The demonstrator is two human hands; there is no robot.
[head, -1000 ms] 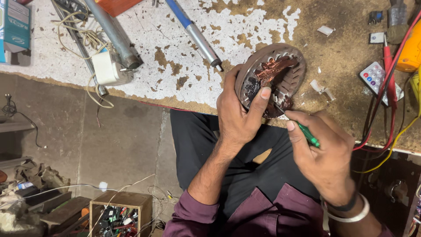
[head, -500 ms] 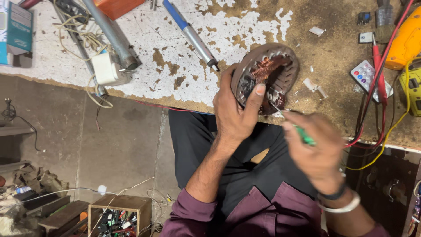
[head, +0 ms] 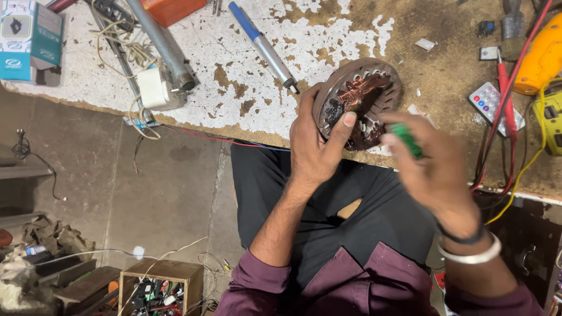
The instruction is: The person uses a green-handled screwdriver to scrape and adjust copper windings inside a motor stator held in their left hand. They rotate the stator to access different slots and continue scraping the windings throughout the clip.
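At the edge of a worn workbench, the left hand grips a round motor winding, thumb pressed on its copper coils. The right hand, blurred, grasps a green-handled tool just beside the winding. A blue-and-silver pen-shaped tool and a small remote lie nearby on the bench.

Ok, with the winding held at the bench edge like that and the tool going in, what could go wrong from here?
1. The left hand props the round motor winding at the bench edge; a slip could drop it into the lap.
2. The right hand with the green-handled tool is blurred by motion; a jab might nick the copper coils or the left thumb resting on them.
3. Red and yellow wires trail close to the right wrist and could snag.
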